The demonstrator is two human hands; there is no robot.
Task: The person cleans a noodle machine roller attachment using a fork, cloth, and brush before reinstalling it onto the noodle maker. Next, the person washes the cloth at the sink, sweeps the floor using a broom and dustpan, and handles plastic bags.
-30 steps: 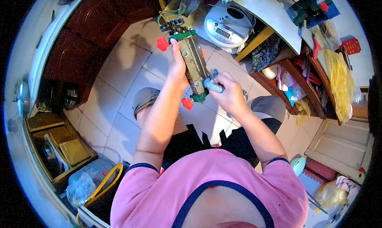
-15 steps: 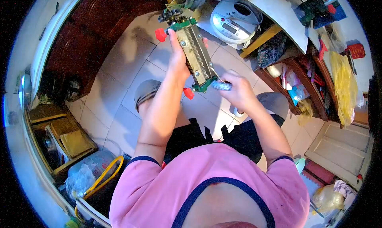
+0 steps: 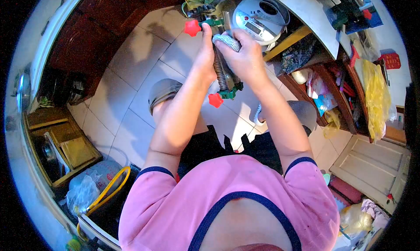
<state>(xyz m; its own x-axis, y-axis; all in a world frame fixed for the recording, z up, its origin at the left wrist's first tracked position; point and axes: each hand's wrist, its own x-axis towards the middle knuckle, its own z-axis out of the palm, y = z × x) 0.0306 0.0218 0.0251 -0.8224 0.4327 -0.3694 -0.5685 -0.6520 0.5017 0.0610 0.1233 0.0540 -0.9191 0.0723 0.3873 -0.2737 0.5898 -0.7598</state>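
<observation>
Half hidden above pale tiles (image 3: 139, 91), a green-ended metal roller device (image 3: 220, 76) is sitting gripped in the left hand (image 3: 204, 59), the right hand (image 3: 247, 60) clutching a grey textured pad (image 3: 226, 42) over it. Uneven pressing could be tipping it.

So your floor (image 3: 131, 82) is pale tile with thin dark grout lines, and you've got an open brown shelf unit (image 3: 300, 95) on your right. Just beyond that shelf unit there's a white-topped bench (image 3: 308, 23), and nearer you than it, a pale framed panel (image 3: 367, 163). Straight across from it: dark reddish-brown panelling (image 3: 113, 28), kinda glossy. Bright light hits the tiles left of it, shadows further over.
</observation>
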